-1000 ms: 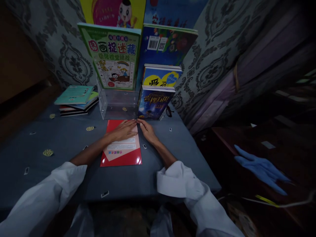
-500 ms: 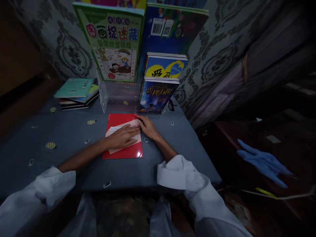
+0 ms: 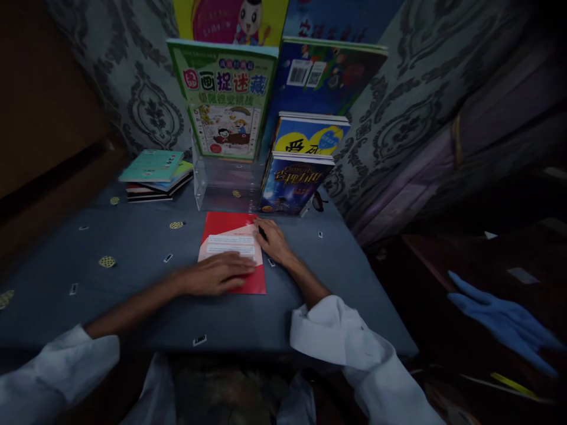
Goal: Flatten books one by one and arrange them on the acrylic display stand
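Observation:
A thin red book [image 3: 233, 243] with a pale pink panel and white text boxes lies flat on the table. Across its lower part rests my left hand [image 3: 218, 274], palm down with the fingers stretched out, covering some of the print. My right hand [image 3: 273, 241] lies at the book's upper right edge. Its fingers are extended, slightly bent, and touch the cover near the corner. Neither hand grips anything.
Behind the book stands a clear acrylic rack [image 3: 228, 200] holding several upright books, among them a green picture book [image 3: 230, 112] and a blue one [image 3: 296, 184]. More books [image 3: 153, 168] are stacked at the left. A blue glove [image 3: 500, 316] lies on the right.
My left hand has slid down the cover towards me, uncovering the white text boxes. My right hand stays at the book's right edge. The camera view has shifted, moving the scene right and down.

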{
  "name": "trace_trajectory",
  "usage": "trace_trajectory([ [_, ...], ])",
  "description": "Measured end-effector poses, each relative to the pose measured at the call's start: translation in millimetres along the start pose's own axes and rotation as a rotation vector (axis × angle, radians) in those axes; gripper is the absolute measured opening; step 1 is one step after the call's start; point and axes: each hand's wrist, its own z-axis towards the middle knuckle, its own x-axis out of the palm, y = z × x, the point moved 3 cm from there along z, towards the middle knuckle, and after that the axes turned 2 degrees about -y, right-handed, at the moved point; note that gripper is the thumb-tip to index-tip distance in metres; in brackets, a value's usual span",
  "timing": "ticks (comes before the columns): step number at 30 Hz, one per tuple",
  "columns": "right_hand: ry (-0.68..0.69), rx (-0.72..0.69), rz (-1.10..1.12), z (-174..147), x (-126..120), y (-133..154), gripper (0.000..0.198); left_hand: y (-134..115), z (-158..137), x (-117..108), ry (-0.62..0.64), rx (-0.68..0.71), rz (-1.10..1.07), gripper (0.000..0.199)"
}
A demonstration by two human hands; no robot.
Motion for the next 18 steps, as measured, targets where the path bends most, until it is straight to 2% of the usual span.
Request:
trace_trajectory([
  [5, 0.004, -0.004, -0.032, -1, 0, 3, 0.042, 88, -13, -29, -0.274, -0.312, 0.151, 0.049],
  [8, 0.024, 0.007, -0.099, -2, -1, 7, 0.042, 121, -23, -38, -0.369, -0.392, 0.182, 0.048],
  [11, 0.063, -0.012, -0.180, -2, 0, 15, 0.041, 130, -26, -37, -0.405, -0.372, 0.157, 0.048],
  [13, 0.112, -0.078, -0.197, 2, 5, 26, 0.041, 130, -27, -35, -0.417, -0.361, 0.139, 0.048],
  [18, 0.326, -0.273, -0.138, 31, 35, 71, 0.038, 133, -29, -34, -0.435, -0.351, 0.110, 0.046],
])
